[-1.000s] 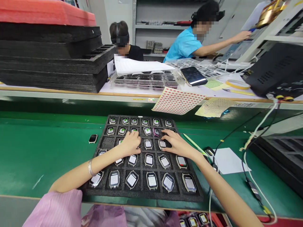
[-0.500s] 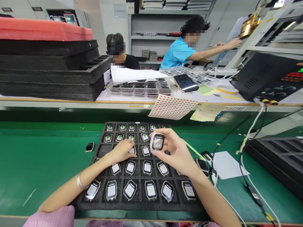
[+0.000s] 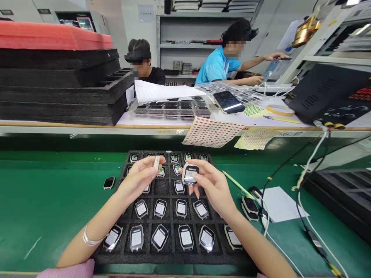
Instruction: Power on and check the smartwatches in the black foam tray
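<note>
My left hand (image 3: 140, 173) pinches a smartwatch body (image 3: 156, 163) without a strap, turned edge-on so that its screen does not show. In my right hand (image 3: 214, 185) is a second smartwatch body (image 3: 190, 174), its lit screen facing me and my thumb across its lower right corner. Both hands are raised over a black foam tray (image 3: 171, 258) divided into cells. Several watch bodies (image 3: 186, 236) lie in those cells, screens up, most showing white pages and the far ones green patches. My forearms and hands hide some cells at both sides.
One watch body (image 3: 109, 182) lies left of the tray on the green bench. To the right are stacked watches (image 3: 249, 208), white paper (image 3: 282, 204), a green stick (image 3: 236, 183) and cables. Foam trays (image 3: 58, 104) are piled on the shelf. Two people sit beyond.
My left hand has lifted a smartwatch body from its cell and moved slightly left and up. The right-hand watch has tilted, and my thumb has come onto its face.
</note>
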Available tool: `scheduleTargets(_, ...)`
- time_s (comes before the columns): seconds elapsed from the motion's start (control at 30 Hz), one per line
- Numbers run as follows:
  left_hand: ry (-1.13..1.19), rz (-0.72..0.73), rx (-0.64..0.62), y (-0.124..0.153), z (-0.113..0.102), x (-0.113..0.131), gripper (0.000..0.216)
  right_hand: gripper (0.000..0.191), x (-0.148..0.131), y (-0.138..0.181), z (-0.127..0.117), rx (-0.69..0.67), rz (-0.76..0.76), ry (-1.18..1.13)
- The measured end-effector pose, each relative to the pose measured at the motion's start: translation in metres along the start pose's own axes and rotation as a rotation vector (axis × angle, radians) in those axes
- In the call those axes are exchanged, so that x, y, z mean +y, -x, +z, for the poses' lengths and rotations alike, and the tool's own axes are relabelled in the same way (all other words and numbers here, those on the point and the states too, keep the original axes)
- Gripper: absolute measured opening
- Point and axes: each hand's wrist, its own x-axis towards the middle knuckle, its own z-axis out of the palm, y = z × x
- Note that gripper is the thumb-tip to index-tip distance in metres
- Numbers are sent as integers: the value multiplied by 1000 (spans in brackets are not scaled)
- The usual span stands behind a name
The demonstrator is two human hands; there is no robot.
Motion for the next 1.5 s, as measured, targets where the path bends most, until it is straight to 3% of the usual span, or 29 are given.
scheduleTargets(0.13, 88, -150, -63, 7, 2, -4, 43, 23, 2, 0, 4, 104, 15, 109)
scheduleTargets(0.23, 92, -186, -109, 11, 7, -4, 47, 26, 4, -1, 3, 89, 22, 104)
scheduleTargets(0.33, 23, -171, -101, 14, 12, -3, 54, 32, 6, -2, 0, 45, 18, 67)
scheduleTargets(0.47, -113, -103, 1, 15, 16, -4, 58, 29, 7, -2, -2, 26, 12, 45)
scheduleTargets(0.63, 2, -77, -22, 22, 22, -1, 65, 27, 3, -2, -4, 52, 19, 22)
scheduleTargets(0.9, 33, 58, -100, 33, 30, -4, 34, 28, -1, 0, -3, 69, 10, 26)
scheduleTargets(1.07, -35, 96, -85, 32, 28, -5, 30, 30, -2, 3, -1, 56, 13, 45)
scheduleTargets(1.3, 81, 9, -35, 37, 33, 4, 37, 32, -9, 12, 1, 37, -28, 67)
scheduleTargets(1.5, 57, -18, -102, 48, 33, -2, 47, 27, -12, 16, 6, 104, 9, 74)
